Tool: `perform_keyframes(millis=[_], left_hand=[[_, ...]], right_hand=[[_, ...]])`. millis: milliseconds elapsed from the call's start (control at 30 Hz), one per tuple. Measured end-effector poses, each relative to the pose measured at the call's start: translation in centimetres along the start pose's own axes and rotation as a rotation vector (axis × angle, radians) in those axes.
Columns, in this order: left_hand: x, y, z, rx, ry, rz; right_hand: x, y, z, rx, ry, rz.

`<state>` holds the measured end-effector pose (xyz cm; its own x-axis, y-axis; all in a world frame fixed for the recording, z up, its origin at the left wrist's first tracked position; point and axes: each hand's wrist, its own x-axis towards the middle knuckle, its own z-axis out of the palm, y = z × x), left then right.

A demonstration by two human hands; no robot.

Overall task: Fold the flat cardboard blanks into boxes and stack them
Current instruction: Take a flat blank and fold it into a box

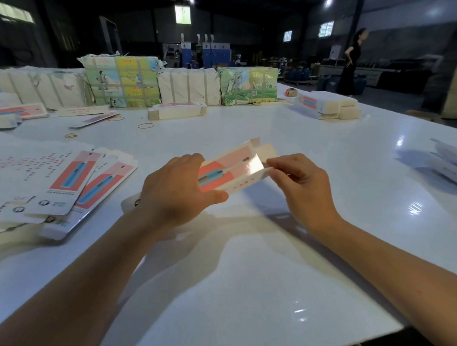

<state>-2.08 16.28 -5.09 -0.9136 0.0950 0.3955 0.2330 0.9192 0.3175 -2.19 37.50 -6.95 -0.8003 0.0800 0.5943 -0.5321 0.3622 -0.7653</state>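
Biggest risk imo is the half-formed box (231,170), held just above the white table (244,277) near frame centre, collapsing flat or creasing if the grip slips on that glossy card. The left hand (177,189) wraps its near end, fingers curled over the top, thumb underneath. At 3 o'clock of it, the right hand (297,185) pinches the far-end flap, fingertips together. Flat blanks (79,183) sit at 9 o'clock.
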Motion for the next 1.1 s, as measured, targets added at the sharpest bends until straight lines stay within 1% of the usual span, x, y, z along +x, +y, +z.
perform_keyframes(millis=[67,133,200,367,533,633,733,800,867,900,1033,1100], left_hand=[[-0.1,0.0,0.0,-0.072,-0.025,0.0],[-0.3,0.1,0.2,-0.151,-0.05,0.004],[-0.5,0.3,0.5,-0.182,-0.057,0.007],[-0.9,0.9,1.1,-0.072,0.023,0.066],[-1.1,0.8,1.1,-0.068,0.054,0.093],[-1.3,0.9,1.2,-0.047,0.088,0.123],[-1.3,1.0,1.5,0.01,0.111,0.169],[-1.4,1.0,1.6,0.043,0.113,0.205],[-1.5,0.9,1.7,0.069,0.108,0.227],[-1.5,0.9,1.7,0.073,0.109,0.227],[-1.7,1.2,1.7,0.063,0.124,0.204],[-1.6,1.4,2.0,0.078,0.124,0.204]], right_hand=[[-0.1,-0.1,0.2,0.059,0.032,0.027],[-0.1,-0.1,0.3,0.134,0.066,0.092],[-0.1,-0.1,0.4,0.197,0.072,0.15],[-0.9,-0.3,0.8,0.161,-0.067,0.191],[-0.8,-0.2,0.6,0.127,-0.064,0.16],[-0.5,-0.3,0.5,0.046,-0.061,0.097],[-0.4,-0.2,0.6,-0.025,-0.132,0.095],[-0.4,-0.2,0.6,0.0,-0.21,0.118],[-0.4,-0.4,0.4,0.095,-0.247,0.161],[-0.4,-0.5,0.4,0.125,-0.236,0.178],[-0.8,-0.6,0.8,0.113,-0.079,0.177],[-1.1,-0.5,1.1,0.073,-0.069,0.17]])
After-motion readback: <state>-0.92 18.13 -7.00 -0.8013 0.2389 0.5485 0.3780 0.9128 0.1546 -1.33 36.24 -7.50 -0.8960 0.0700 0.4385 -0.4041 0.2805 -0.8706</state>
